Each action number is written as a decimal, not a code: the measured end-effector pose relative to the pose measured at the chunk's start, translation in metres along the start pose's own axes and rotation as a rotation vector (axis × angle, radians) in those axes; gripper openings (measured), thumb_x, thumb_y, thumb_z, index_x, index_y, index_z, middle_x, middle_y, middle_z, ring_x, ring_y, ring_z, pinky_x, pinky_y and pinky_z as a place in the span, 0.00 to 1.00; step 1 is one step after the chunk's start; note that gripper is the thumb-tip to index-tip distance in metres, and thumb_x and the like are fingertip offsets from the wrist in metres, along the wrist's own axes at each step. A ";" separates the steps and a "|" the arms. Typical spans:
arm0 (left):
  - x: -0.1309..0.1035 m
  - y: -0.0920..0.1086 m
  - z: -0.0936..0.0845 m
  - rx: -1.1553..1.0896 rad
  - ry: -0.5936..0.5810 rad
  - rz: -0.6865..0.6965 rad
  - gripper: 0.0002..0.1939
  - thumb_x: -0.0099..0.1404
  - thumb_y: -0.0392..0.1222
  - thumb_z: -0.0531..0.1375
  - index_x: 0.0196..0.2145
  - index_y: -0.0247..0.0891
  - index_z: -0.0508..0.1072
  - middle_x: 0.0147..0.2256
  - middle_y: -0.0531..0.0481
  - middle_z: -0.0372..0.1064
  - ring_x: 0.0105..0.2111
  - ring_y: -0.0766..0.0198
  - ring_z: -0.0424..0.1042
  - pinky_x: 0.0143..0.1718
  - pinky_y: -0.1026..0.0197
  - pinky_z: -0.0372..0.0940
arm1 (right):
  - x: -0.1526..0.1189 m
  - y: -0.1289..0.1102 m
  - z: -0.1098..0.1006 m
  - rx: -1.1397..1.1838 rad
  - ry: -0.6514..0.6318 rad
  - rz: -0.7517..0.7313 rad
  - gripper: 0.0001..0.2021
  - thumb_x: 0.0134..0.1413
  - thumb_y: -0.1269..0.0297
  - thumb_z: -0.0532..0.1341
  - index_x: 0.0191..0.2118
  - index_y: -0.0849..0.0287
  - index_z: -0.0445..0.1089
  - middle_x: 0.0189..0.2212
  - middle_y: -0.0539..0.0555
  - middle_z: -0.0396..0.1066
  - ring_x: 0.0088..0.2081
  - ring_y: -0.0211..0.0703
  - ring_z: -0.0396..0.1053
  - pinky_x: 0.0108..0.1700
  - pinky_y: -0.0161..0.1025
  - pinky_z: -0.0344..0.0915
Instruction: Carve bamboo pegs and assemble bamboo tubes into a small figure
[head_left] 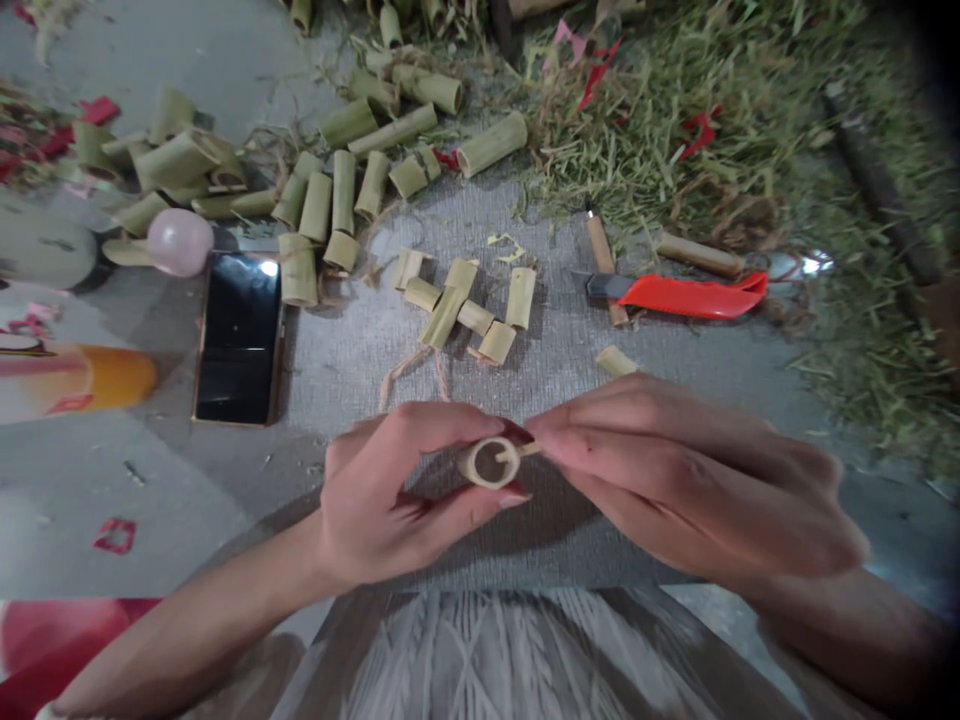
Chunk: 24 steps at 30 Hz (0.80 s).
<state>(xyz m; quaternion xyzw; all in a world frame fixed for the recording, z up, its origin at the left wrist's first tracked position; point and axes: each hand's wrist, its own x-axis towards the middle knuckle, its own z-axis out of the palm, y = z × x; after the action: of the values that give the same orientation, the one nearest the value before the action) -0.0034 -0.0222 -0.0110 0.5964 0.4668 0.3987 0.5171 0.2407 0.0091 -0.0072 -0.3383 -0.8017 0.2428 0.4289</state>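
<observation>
The left grip is clamped on one bamboo ring, above the counter; the right grip pinches one thin stick, which appears to pass through the ring's wall. Expect the ring to be light, stiff, splittable: hold its outer wall. Relative to the ring: one phone far left; one red-handled knife beyond, right.

At the near side of the table, a bamboo ring sits in the left hand, the right hand to its right. Beyond lie joined bamboo segments; to their left, a phone, then a drink container. Cut tubes spread farther back. Right, a knife crosses a wooden-handled tool, shavings behind.
</observation>
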 end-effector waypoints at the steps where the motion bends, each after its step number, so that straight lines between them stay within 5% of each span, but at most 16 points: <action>1: 0.000 0.000 -0.001 0.027 -0.009 0.008 0.20 0.66 0.35 0.78 0.54 0.49 0.85 0.41 0.48 0.86 0.41 0.50 0.86 0.37 0.55 0.77 | -0.001 0.000 0.000 0.012 -0.005 0.006 0.11 0.64 0.80 0.72 0.46 0.56 0.83 0.43 0.53 0.88 0.40 0.43 0.85 0.40 0.39 0.85; 9: 0.004 -0.001 -0.001 0.128 -0.014 0.108 0.21 0.71 0.37 0.75 0.58 0.53 0.81 0.48 0.53 0.86 0.38 0.59 0.85 0.44 0.57 0.78 | -0.006 0.004 -0.004 -0.002 -0.057 -0.030 0.14 0.64 0.79 0.73 0.50 0.57 0.82 0.47 0.54 0.87 0.44 0.44 0.84 0.43 0.40 0.85; 14: 0.007 0.001 -0.002 0.147 -0.033 0.079 0.14 0.71 0.40 0.75 0.52 0.48 0.84 0.40 0.50 0.86 0.36 0.57 0.84 0.39 0.56 0.77 | -0.002 0.004 -0.002 -0.018 -0.045 -0.043 0.12 0.64 0.80 0.72 0.46 0.54 0.83 0.45 0.52 0.87 0.40 0.42 0.84 0.42 0.38 0.85; 24: 0.012 -0.009 0.003 0.241 0.050 0.315 0.19 0.70 0.42 0.76 0.55 0.45 0.78 0.37 0.54 0.85 0.28 0.64 0.82 0.26 0.65 0.72 | -0.002 0.003 0.001 -0.064 0.002 -0.055 0.10 0.67 0.80 0.70 0.46 0.58 0.83 0.44 0.52 0.87 0.41 0.40 0.84 0.43 0.36 0.84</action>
<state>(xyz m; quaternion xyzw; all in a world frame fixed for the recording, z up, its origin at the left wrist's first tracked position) 0.0015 -0.0107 -0.0201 0.7095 0.4247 0.4305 0.3617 0.2418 0.0095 -0.0111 -0.3299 -0.8177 0.2046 0.4250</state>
